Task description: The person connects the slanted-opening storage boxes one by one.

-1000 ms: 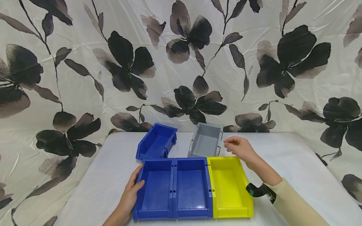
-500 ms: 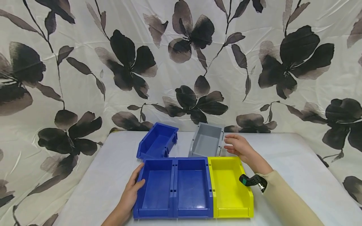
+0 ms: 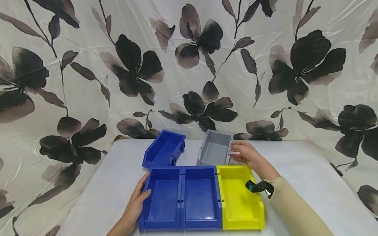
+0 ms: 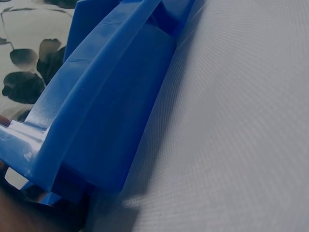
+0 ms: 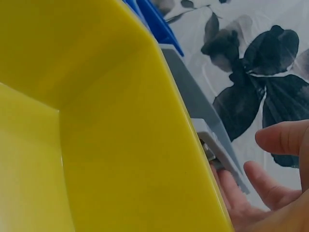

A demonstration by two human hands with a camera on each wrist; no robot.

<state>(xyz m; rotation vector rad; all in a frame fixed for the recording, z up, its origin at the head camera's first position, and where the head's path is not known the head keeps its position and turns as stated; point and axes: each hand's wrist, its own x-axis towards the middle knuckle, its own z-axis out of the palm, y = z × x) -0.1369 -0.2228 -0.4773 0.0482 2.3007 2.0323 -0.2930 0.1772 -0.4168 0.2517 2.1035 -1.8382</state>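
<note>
Three plastic storage bins stand in a row: a left blue bin [image 3: 164,196], a middle blue bin [image 3: 200,196] and a yellow bin [image 3: 239,196] on the right. With thumb over the rim, my left hand [image 3: 136,198] grips the left blue bin's outer side wall; its fingertips are hidden. Behind the yellow one lies a tilted grey bin [image 3: 217,149]. My right hand [image 3: 249,154] is at the grey bin's right wall, fingers extended and thumb apart. In the right wrist view, some fingers [image 5: 231,188] reach the grey bin's edge, partly hidden behind the yellow wall.
Another blue bin [image 3: 165,147] sits angled at the back left, close behind the row. All stand on a table with a white cloth [image 3: 298,170]. A floral curtain [image 3: 251,75] hangs behind the table's far edge.
My right hand has moved left to the grey bin's right wall, and its fingers have spread. The left hand and the bins have stayed in place.
</note>
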